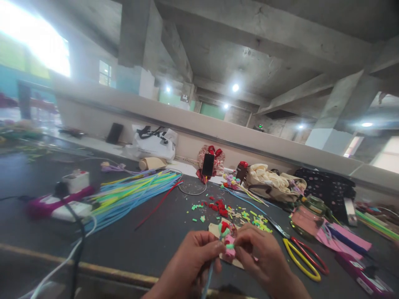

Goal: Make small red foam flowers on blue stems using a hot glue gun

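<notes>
Low in the middle of the view, my left hand (192, 257) and my right hand (261, 255) meet, fingers pinched on a small craft piece (228, 237) of pink, green and red fuzzy bits. A light blue pipe cleaner stem (208, 276) runs down from it through my left fingers. Under the hands lies a small tan board (215, 229) on the dark table (149, 241).
A sheaf of blue, green and yellow pipe cleaners (131, 193) lies to the left, beside a white power strip (67, 205) with cables. Cut red and green scraps (232, 211) lie ahead. Yellow-and-red-handled scissors (304, 255) sit right. A phone (208, 165), bags and pink packets stand behind.
</notes>
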{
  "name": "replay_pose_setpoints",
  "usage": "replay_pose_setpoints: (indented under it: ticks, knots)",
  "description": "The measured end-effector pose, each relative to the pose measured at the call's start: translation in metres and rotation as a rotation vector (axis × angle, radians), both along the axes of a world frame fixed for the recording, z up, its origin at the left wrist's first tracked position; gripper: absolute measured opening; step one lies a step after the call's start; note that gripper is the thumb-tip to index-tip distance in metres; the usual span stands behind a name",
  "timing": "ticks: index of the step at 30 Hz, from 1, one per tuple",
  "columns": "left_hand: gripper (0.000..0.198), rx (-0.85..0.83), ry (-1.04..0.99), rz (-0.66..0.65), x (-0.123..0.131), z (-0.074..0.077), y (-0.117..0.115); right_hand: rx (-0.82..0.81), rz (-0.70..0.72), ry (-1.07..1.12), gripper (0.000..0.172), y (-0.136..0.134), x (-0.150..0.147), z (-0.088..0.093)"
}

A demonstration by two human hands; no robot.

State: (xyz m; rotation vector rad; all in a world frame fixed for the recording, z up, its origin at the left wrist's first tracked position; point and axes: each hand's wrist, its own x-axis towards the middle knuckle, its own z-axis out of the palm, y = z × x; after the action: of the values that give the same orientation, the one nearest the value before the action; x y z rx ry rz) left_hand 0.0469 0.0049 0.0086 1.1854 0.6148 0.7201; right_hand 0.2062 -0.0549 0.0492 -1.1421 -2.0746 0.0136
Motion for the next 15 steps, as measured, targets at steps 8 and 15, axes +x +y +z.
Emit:
replay_pose_setpoints:
  ticks: [8, 15]
  knots:
    - [0.031, 0.704, 0.574, 0.142, -0.017, 0.013, 0.003, -0.103, -0.012, -0.109, 0.012, 0.006, 0.015, 0.028]
    - [0.03, 0.889, 0.674, 0.093, -0.021, 0.023, -0.002, -0.168, -0.067, -0.127, 0.01, 0.009, 0.009, 0.02]
